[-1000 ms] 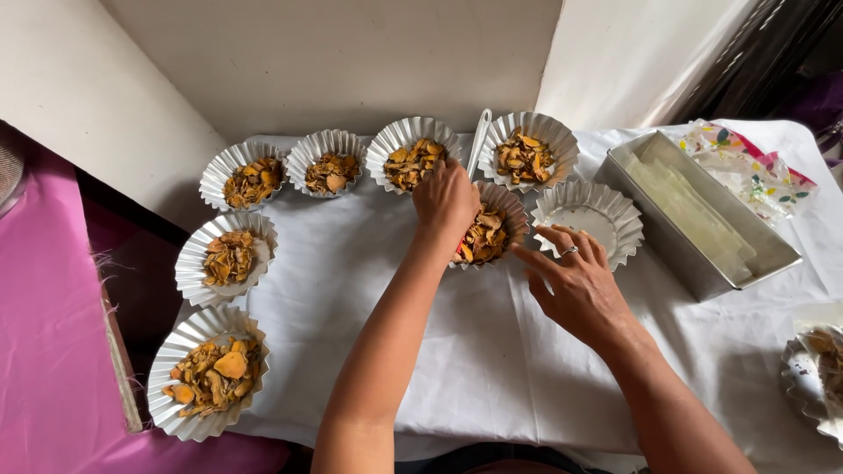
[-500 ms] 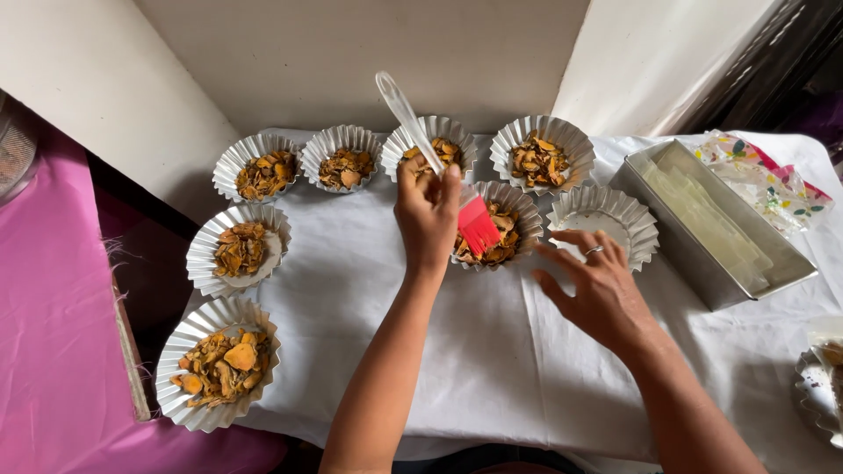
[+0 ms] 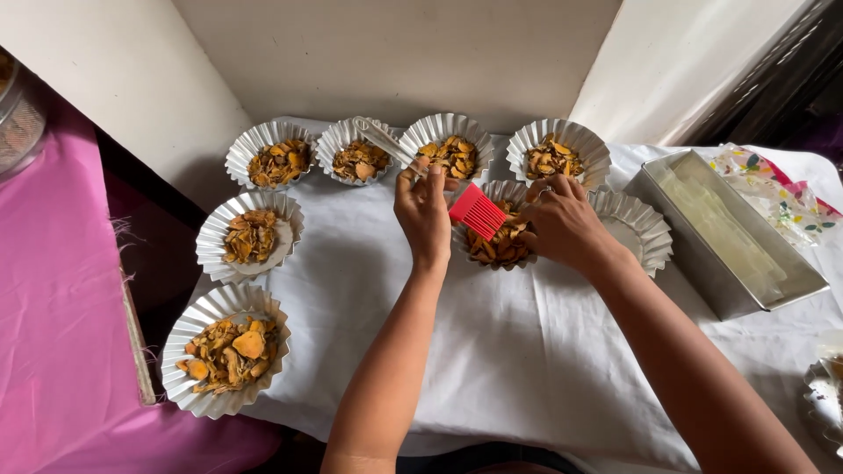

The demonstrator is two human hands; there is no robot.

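Red-bristled clear-handled silicone brush [image 3: 474, 211] gripped in left hand [image 3: 423, 211]; fluted foil cup of orange slices [image 3: 502, 239] clasped by right hand [image 3: 562, 226]; bristles best swept lightly, cup steadied.

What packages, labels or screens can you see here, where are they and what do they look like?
Plastic packet: far right on the white cloth, behind the metal loaf tin; flat, crinkled, clear with pink edging and small coloured flower prints.
No labels, signs or screens show.
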